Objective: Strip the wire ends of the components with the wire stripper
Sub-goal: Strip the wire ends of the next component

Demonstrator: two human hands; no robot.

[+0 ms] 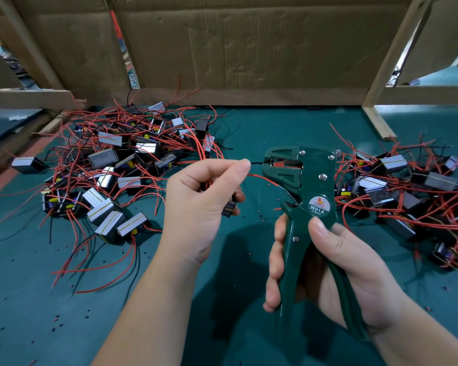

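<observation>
A teal work mat [262, 128] carried 2 heaps of small boxy components trailing red and black wires: a left heap [122, 165] and a right heap [407, 186], well apart. Red and black insulation scraps [56, 319] dotted it.

One dark green metal wire stripper [312, 180], one left hand [196, 199], one right hand [331, 265], one small black boxy component [229, 208] trailing one red wire [262, 178] and one black wire [257, 163], plus two tangled heaps: left heap [122, 165] perhaps thirty components, right heap [407, 186] fewer.

Component [229, 208] mostly hidden in left hand [198, 202]; black wire [257, 163] tip perhaps inside wire stripper [315, 178].
</observation>
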